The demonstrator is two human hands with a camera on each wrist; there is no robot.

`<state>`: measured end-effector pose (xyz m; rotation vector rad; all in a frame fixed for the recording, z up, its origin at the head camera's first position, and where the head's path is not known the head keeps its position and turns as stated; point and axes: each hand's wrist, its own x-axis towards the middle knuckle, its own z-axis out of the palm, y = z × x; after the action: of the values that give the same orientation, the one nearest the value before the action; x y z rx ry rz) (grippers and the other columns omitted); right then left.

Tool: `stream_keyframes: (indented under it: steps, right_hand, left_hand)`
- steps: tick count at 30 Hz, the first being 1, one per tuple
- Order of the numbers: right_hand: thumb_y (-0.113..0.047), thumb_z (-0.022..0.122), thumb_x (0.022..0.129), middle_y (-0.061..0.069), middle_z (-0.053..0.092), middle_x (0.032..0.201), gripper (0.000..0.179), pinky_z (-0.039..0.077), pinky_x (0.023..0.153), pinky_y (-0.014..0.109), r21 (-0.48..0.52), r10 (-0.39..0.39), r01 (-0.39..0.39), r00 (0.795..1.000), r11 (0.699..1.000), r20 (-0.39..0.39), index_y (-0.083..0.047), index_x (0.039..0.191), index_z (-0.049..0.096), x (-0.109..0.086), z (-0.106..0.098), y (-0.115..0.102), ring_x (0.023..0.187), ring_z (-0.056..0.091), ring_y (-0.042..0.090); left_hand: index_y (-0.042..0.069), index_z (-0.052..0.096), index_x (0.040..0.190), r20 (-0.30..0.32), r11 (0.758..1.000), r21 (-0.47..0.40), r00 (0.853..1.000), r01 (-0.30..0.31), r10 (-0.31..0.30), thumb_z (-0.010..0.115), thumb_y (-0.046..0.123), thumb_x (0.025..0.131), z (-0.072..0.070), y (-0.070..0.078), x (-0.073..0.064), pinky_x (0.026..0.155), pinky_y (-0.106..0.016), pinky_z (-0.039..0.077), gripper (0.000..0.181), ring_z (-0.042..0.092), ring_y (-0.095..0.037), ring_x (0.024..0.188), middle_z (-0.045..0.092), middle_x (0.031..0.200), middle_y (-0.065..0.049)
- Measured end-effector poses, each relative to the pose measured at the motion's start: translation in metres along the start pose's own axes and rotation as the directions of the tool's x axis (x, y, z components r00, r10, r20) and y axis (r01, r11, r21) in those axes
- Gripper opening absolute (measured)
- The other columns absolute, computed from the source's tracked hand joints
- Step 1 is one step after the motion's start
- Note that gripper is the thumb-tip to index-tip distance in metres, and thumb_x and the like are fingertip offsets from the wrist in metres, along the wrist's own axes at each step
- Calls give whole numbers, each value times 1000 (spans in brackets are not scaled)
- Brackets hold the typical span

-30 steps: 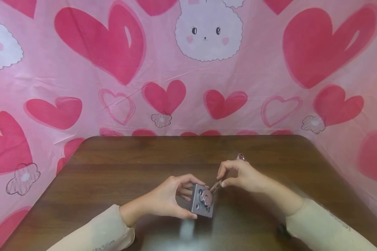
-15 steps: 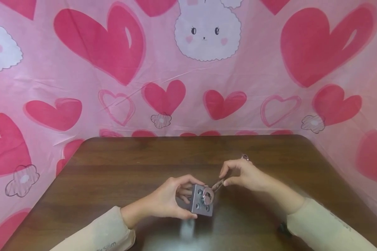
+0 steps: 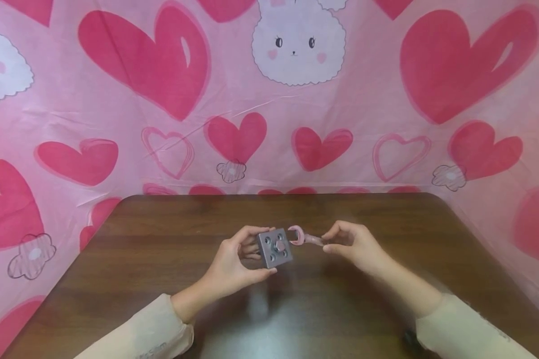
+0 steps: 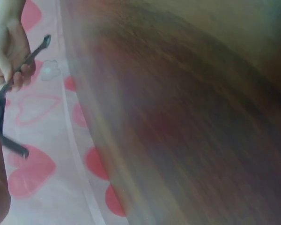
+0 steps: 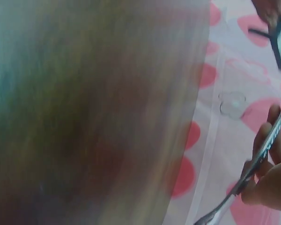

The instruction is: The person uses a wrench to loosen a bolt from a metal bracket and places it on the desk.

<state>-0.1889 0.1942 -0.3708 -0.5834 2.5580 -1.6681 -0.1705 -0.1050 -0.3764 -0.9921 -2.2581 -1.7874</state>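
My L-wrist view crops the plate (image 3: 270, 249); I see L hand (image 3: 231, 260) gripping its edges, R hand (image 3: 358, 244) pinching wrench (image 3: 313, 240).

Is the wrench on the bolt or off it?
Off. In the head view, the wrench is beside the bolt, its open end not around it.
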Motion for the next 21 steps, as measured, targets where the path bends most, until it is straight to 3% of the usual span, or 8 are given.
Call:
stream_keyframes:
  steps: [4, 7, 10, 17, 21]
  right_hand:
    - [-4, 75, 85, 15, 72, 93, 18, 57, 74, 26, 73, 71, -68, 997, 995, -38, 3, 99, 66, -4, 10, -4, 82, 67, 11]
    - [-4, 74, 86, 8, 72, 90, 21, 60, 75, 31, 156, 106, -100, 994, 983, -30, 6, 101, 64, -5, 16, -8, 81, 67, 12]
    - [-4, 73, 86, 0, 71, 87, 23, 61, 74, 32, 211, 118, -113, 993, 971, -11, 8, 103, 62, -6, 19, -11, 79, 67, 11]
    - [-5, 73, 88, 5, 72, 88, 24, 58, 68, 30, 241, 144, -148, 989, 959, 31, 7, 104, 61, -7, 26, -19, 74, 65, 13]
    - [-5, 73, 87, 2, 72, 88, 23, 58, 67, 30, 243, 159, -163, 987, 956, 35, 8, 103, 61, -6, 30, -23, 73, 64, 13]
  left_hand:
    - [8, 56, 129, -130, 998, 61, 991, -10, 18, 87, -5, 66, 4, 0, 5, 80, -30, 62, 71, 74, -18, 97, 67, 130, -13]
    - [8, 56, 128, -186, 995, 97, 982, -18, 36, 87, -4, 66, 8, 0, 8, 80, -28, 62, 71, 74, -19, 97, 68, 129, -12]
    - [8, 57, 128, -218, 994, 111, 975, -24, 48, 88, -3, 65, 11, 2, 11, 81, -27, 62, 71, 74, -21, 98, 67, 130, -10]
    - [8, 56, 129, -264, 989, 143, 963, -24, 62, 88, -4, 65, 16, 6, 16, 82, -27, 62, 73, 72, -22, 105, 66, 133, -9]
    - [8, 55, 130, -280, 988, 154, 958, -22, 64, 88, -5, 66, 18, 7, 19, 82, -27, 62, 73, 72, -22, 104, 66, 133, -9]
